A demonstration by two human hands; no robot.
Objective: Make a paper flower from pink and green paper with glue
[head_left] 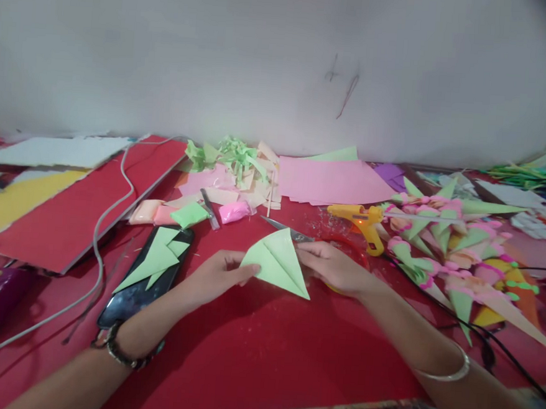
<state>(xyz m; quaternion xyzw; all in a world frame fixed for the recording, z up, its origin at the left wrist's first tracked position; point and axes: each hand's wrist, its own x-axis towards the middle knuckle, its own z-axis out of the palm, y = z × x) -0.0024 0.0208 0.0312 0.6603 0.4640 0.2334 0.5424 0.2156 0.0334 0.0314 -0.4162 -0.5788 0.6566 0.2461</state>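
Above the middle of the red table, my left hand [221, 277] pinches the left edge of a folded pale green paper [275, 264], thumb in front. The paper is fan-shaped, with creases running down to a point at lower right. My right hand [331, 266] grips its upper right edge, with some fingertips hidden behind the sheet. Just beyond the paper lie scissors [287, 227], their handles partly covered by my right hand. Beside my left forearm, cut green paper pieces [152, 259] rest on a black phone [125, 309].
A yellow glue gun [363, 222] lies beside a pile of pink and green paper flowers [466, 249] at right. Paper scraps [243, 165] and pink sheets [333, 179] sit along the wall. A white cable [100, 236] crosses a red board [82, 216] at left.
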